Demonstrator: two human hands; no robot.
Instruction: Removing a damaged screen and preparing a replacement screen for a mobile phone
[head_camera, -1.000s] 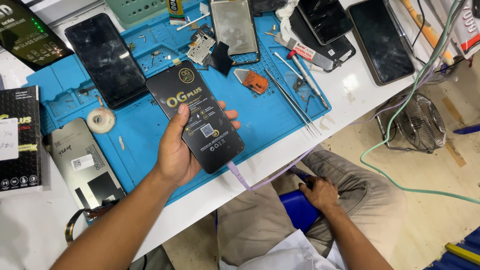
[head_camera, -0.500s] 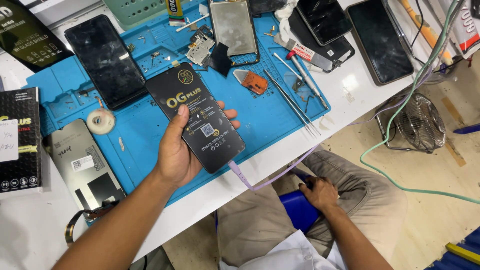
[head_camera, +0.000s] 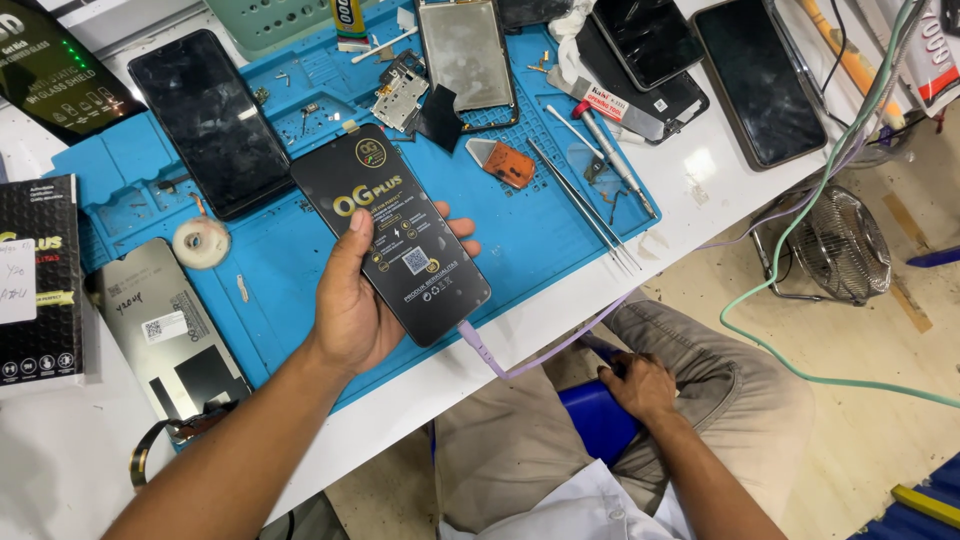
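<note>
Left hand (head_camera: 352, 310) grip around black phone (head_camera: 395, 232), palm hidden; right hand (head_camera: 637, 385) loose on lap

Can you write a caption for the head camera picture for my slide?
Left hand holds a black phone with a plugged-in cable over a blue mat.

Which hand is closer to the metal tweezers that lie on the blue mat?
Left. The left hand holds the black phone above the mat, beside the tweezers. The right hand rests on the lap, below the table edge.
</note>
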